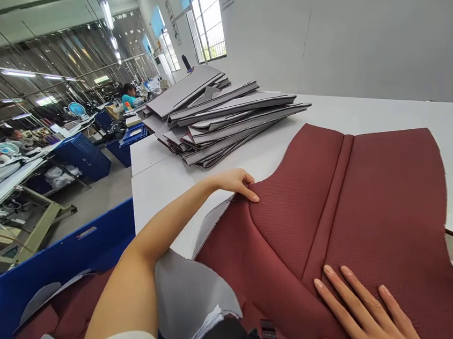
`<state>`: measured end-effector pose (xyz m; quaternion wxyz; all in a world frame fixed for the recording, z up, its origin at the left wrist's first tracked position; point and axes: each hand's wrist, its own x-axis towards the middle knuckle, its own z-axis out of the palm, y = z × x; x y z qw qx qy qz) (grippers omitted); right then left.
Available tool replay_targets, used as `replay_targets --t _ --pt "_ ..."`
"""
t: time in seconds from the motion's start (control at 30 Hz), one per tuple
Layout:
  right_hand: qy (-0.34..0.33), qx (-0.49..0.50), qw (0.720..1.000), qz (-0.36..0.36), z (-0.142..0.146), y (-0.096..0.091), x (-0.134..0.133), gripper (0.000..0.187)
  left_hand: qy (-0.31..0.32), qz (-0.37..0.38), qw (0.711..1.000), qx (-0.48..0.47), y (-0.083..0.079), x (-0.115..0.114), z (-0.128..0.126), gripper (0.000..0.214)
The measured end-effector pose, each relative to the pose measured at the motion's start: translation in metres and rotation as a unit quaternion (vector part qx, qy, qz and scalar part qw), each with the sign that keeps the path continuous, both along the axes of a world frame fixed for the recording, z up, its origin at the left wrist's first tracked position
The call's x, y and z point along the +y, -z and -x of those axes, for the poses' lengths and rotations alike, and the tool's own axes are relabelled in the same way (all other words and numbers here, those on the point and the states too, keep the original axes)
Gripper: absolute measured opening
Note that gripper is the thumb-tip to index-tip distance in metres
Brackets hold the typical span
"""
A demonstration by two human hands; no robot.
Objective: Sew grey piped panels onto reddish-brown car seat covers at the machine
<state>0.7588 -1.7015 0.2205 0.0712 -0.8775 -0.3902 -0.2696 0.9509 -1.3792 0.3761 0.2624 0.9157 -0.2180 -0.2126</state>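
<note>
A dark red, perforated upholstery panel (390,190) with grey backing is spread over the white table (390,106) and hangs off its near edge. My left hand (238,183) pinches the panel's far left edge, thumb on top and fingers curled beneath. Along the near side, my right hand (366,311) lies flat on the red face with its fingers spread. A raised seam strip runs up the middle of the panel. Below my left forearm, a grey-backed flap (191,292) droops, and a small dark label (268,329) shows near the bottom.
A stack of folded grey-backed panels (220,113) stands at the table's far left, with a thread cone (187,63) behind it. To my left, a blue bin (107,230) holds more red and grey pieces. Farther off, a person (130,96) sits among sewing machines.
</note>
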Motion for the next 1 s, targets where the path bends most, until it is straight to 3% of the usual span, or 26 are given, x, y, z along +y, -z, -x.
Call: replay_targets --t 0.1,0.17,0.27,0.3,0.37,0.53,0.67,0.77,0.83,0.9,0.97,1.0 --pt "0.015 0.034 0.999 0.018 0.006 -0.011 0.015 0.077 0.014 -0.036 0.995 -0.091 0.011 -0.053 0.007 0.016" --pt "0.026 0.071 0.997 0.033 0.011 -0.02 0.026 0.078 0.13 -0.032 0.977 -0.164 0.028 -0.109 0.022 0.021" --pt "0.041 0.128 0.99 0.04 0.017 -0.03 0.029 0.074 0.365 -0.013 0.897 -0.248 0.061 -0.185 0.054 0.034" --pt "0.047 0.139 0.988 0.039 0.02 -0.031 0.026 0.071 0.398 -0.007 0.88 -0.259 0.071 -0.202 0.062 0.039" --pt "0.061 0.143 0.987 0.034 0.03 -0.032 0.013 0.064 0.386 0.003 0.886 -0.259 0.089 -0.225 0.069 0.051" --pt "0.148 0.155 0.977 0.008 0.049 -0.03 -0.025 0.051 0.353 0.013 0.904 -0.24 0.105 -0.26 0.047 0.064" --pt "0.186 0.181 0.965 -0.042 0.048 -0.034 -0.042 0.045 0.367 0.009 0.896 -0.25 0.106 -0.287 0.033 0.066" --pt "0.179 0.198 0.956 -0.118 0.065 -0.046 -0.048 0.04 0.377 -0.001 0.885 -0.273 0.104 -0.294 0.033 0.065" --pt "0.171 0.181 0.949 -0.193 0.091 -0.052 -0.057 0.036 0.382 -0.009 0.877 -0.292 0.103 -0.293 0.035 0.063" --pt "0.217 0.122 0.936 -0.248 0.128 -0.054 -0.073 0.032 0.374 -0.015 0.872 -0.315 0.104 -0.291 0.034 0.062" --pt "0.353 0.038 0.904 -0.238 0.179 -0.052 -0.1 0.028 0.356 -0.01 0.871 -0.338 0.108 -0.289 0.029 0.062" --pt "0.441 0.002 0.872 -0.211 0.209 -0.051 -0.117 0.025 0.351 -0.005 0.871 -0.343 0.111 -0.289 0.025 0.061"
